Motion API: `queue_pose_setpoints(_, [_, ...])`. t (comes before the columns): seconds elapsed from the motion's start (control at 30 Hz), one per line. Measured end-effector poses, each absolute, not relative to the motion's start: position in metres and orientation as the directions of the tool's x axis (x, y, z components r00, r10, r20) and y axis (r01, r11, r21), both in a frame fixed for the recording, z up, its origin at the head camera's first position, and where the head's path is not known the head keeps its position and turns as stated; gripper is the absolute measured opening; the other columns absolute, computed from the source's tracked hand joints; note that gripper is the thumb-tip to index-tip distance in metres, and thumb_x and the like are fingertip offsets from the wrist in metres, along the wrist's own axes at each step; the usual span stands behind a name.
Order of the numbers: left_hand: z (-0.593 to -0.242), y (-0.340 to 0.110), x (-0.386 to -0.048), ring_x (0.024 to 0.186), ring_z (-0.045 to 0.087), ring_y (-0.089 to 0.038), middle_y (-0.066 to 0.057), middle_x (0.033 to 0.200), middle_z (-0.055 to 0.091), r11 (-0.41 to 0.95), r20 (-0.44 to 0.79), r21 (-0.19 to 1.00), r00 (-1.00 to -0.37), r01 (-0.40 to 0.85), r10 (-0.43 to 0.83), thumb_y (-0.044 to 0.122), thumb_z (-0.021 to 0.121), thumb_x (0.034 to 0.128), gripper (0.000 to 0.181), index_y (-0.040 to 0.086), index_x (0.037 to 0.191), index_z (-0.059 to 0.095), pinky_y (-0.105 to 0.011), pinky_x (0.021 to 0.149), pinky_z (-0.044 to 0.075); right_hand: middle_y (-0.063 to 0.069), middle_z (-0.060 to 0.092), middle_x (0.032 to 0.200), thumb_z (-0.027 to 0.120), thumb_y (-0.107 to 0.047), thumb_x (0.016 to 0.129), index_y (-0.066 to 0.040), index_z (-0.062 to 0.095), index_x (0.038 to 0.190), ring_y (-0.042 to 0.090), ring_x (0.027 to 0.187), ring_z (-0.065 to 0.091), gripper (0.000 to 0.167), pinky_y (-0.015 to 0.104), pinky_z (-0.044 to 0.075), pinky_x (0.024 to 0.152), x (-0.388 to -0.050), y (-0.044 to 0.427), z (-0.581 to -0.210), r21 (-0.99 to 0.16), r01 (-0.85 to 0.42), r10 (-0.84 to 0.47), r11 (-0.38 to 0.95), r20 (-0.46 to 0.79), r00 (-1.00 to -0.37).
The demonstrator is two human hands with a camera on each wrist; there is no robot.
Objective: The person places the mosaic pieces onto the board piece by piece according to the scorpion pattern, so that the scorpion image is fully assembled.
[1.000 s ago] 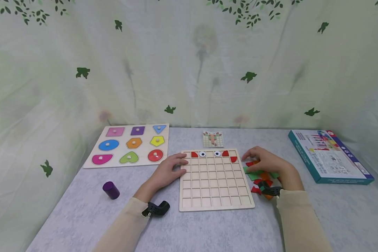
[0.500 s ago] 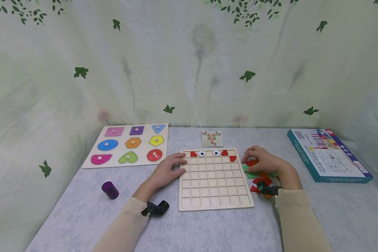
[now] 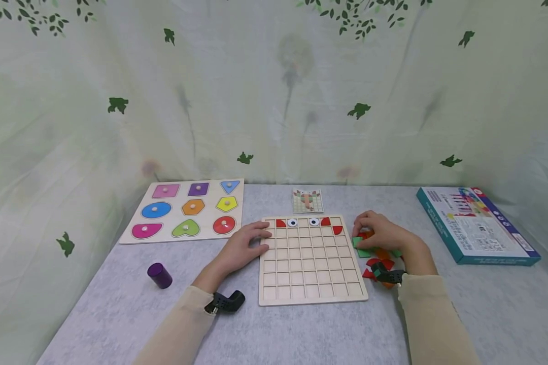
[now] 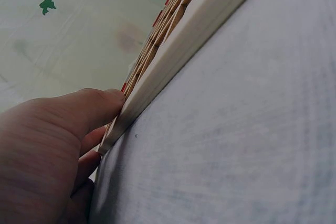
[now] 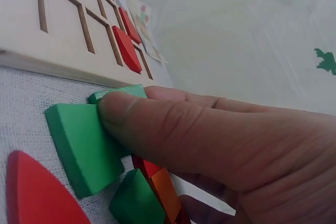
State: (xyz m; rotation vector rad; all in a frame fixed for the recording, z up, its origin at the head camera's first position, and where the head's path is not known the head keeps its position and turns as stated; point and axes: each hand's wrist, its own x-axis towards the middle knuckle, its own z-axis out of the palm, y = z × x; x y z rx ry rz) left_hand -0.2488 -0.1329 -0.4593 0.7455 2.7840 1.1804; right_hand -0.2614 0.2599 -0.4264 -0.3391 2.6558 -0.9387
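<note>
While the right hand (image 3: 383, 234) pinches a green piece (image 5: 138, 89) between thumb and finger just beside the board's right edge, the left hand (image 3: 243, 248) lays loosely extended fingers against the opposite edge, presumably steadying it. Loose pieces (image 5: 44, 198) lie right, probably for reach. Board (image 3: 311, 264): pale wood, square-celled grid. Pieces: thick, matte-looking, some curved.

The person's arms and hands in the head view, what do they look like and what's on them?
The left hand and right hand wear no gloves. The left sleeve and right sleeve are plain beige. Near the cuffs sit a left wrist device and right wrist device, both small and mostly black.
</note>
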Motion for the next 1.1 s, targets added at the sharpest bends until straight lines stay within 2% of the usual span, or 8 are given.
queue_pose_setpoints(0.17, [-0.460, -0.133, -0.249, 0.146, 0.041, -0.029, -0.005, 0.149, 0.053, 0.609, 0.160, 0.673, -0.886, 0.420, 0.434, 0.019, 0.071, 0.0919, 0.032, 0.011, 0.123, 0.070, -0.048, 0.119, 0.033, 0.014, 0.057, 0.130, 0.078, -0.014, 0.085, -0.013, 0.068, 0.088, 0.035, 0.123, 0.047, 0.011, 0.057, 0.043, 0.108, -0.262, 0.260, -0.425, -0.655, -0.138, -0.325, 0.743, -0.174, -0.930])
queue_pose_setpoints(0.3, [-0.461, -0.134, -0.249, 0.146, 0.042, -0.028, -0.005, 0.149, 0.054, 0.610, 0.171, 0.667, -0.884, 0.428, 0.434, 0.019, 0.071, 0.0920, 0.031, 0.011, 0.122, 0.070, -0.048, 0.119, 0.034, 0.010, 0.063, 0.116, 0.075, -0.016, 0.088, -0.013, 0.067, 0.092, 0.029, 0.112, 0.053, 0.009, 0.047, 0.050, 0.097, -0.261, 0.260, -0.423, -0.660, -0.100, -0.293, 0.745, -0.189, -0.937])
queue_pose_setpoints(0.43, [-0.461, -0.134, -0.249, 0.146, 0.041, -0.028, -0.005, 0.149, 0.054, 0.603, 0.172, 0.672, -0.883, 0.430, 0.437, 0.018, 0.071, 0.0920, 0.031, 0.011, 0.122, 0.070, -0.048, 0.119, 0.033, 0.008, 0.066, 0.109, 0.072, -0.021, 0.091, -0.013, 0.066, 0.098, 0.026, 0.104, 0.055, 0.011, 0.038, 0.050, 0.089, -0.260, 0.260, -0.422, -0.662, -0.049, -0.243, 0.748, -0.204, -0.948])
queue_pose_setpoints(0.7, [-0.460, -0.134, -0.248, 0.146, 0.041, -0.029, -0.006, 0.149, 0.054, 0.606, 0.174, 0.664, -0.879, 0.438, 0.444, 0.018, 0.071, 0.0920, 0.031, 0.010, 0.122, 0.070, -0.048, 0.119, 0.033, 0.008, 0.067, 0.104, 0.070, -0.022, 0.094, -0.014, 0.066, 0.102, 0.026, 0.099, 0.058, 0.012, 0.033, 0.051, 0.085, -0.263, 0.258, -0.423, -0.674, -0.064, -0.194, 0.736, -0.119, -0.974])
queue_pose_setpoints(0.9, [-0.461, -0.134, -0.248, 0.146, 0.041, -0.029, -0.006, 0.149, 0.054, 0.607, 0.176, 0.662, -0.878, 0.441, 0.446, 0.019, 0.071, 0.0921, 0.032, 0.010, 0.123, 0.070, -0.048, 0.119, 0.034, 0.009, 0.067, 0.107, 0.068, -0.023, 0.095, -0.015, 0.066, 0.106, 0.026, 0.097, 0.059, 0.013, 0.031, 0.051, 0.083, -0.266, 0.249, -0.426, -0.690, -0.091, -0.168, 0.718, -0.046, -0.985])
queue_pose_setpoints(1.1, [-0.462, -0.134, -0.249, 0.146, 0.042, -0.028, -0.005, 0.149, 0.054, 0.611, 0.175, 0.659, -0.879, 0.440, 0.444, 0.019, 0.071, 0.0921, 0.032, 0.010, 0.123, 0.069, -0.048, 0.119, 0.034, 0.011, 0.065, 0.117, 0.066, -0.021, 0.097, -0.017, 0.065, 0.111, 0.027, 0.097, 0.060, 0.015, 0.029, 0.052, 0.079, -0.267, 0.240, -0.426, -0.715, -0.036, -0.104, 0.698, -0.052, -0.993])
